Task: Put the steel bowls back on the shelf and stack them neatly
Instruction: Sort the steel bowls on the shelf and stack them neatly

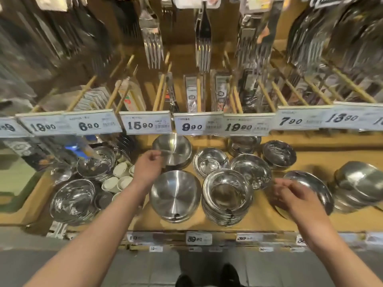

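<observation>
Both forearms reach from the camera over the shelf (259,222). Left-hand fingers (154,155) pinch the near rim of a tilted bowl (172,150) over the rear stack. Right-hand fingers (283,184) look loosely curled beside a leaning bowl (310,185) (contact unclear, blurred). Best to level the pinched bowl, centre it on the stack just beyond the fingertips, then let go.

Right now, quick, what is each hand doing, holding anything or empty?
Left hand: closed, pinching the rim of the rear brushed steel bowl.
Right hand: fingers curled at the tilted steel bowl; blurred, grip cannot be told.
</observation>
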Demonstrator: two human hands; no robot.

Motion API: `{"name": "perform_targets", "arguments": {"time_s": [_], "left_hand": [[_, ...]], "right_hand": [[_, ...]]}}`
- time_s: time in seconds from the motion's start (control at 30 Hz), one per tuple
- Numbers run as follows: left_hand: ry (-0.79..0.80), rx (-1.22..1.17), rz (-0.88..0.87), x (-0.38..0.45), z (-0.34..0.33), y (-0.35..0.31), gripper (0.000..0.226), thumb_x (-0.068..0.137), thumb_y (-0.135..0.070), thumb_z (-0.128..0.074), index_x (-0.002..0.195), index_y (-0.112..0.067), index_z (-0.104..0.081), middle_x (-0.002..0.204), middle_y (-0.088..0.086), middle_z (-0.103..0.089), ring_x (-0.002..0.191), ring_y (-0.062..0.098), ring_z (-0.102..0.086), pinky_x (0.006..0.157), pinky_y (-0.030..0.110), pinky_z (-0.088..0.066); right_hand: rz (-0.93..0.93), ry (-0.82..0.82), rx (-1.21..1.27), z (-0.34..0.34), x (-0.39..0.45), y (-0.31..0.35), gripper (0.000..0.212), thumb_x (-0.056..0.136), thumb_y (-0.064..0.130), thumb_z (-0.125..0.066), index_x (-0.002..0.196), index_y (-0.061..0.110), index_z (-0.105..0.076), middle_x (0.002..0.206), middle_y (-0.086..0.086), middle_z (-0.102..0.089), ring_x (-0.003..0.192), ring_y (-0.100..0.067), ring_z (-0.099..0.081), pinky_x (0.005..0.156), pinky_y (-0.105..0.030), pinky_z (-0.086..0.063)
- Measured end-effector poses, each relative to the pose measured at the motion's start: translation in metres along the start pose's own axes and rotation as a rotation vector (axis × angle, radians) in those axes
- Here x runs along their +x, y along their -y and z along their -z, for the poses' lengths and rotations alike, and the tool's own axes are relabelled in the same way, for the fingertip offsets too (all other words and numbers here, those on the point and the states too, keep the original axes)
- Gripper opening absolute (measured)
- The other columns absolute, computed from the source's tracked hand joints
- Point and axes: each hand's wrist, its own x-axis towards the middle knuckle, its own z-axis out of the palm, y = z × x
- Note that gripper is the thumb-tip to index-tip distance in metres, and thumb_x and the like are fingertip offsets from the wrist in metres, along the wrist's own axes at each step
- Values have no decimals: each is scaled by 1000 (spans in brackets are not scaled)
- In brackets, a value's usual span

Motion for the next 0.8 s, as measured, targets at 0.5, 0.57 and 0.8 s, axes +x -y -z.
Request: {"name": "perform_targets", "arguments": {"time_s": [0.5,0.57,0.8], "left_hand": [[26,654,-32,83,-11,8,34,103,-20,-50,122,3,-67,130,23,-65,122,38,-60,101,37,-44],[93,778,-62,88,-12,6,35,104,-21,-48,124,1,-65,135,21,-63,127,37,-58,103,36,-43],[217,928,-24,105,-14,5,35,102,-15,-48,132,0,-57,144,19,-53,133,36,-52,106,37,-44]], "right_hand": [[29,-16,-40,-42,5,8,19,101,13,-59,101,25,-74,98,6,-78,91,-8,-74,69,-18,-59],[11,-51,-30,-43,2,6,18,101,12,-59,103,23,-73,98,4,-78,89,-7,-73,68,-15,-57],[-22,-146,-23,-47,-19,3,19,101,10,-57,104,20,-73,92,8,-78,84,-5,-73,78,-30,-59]]}}
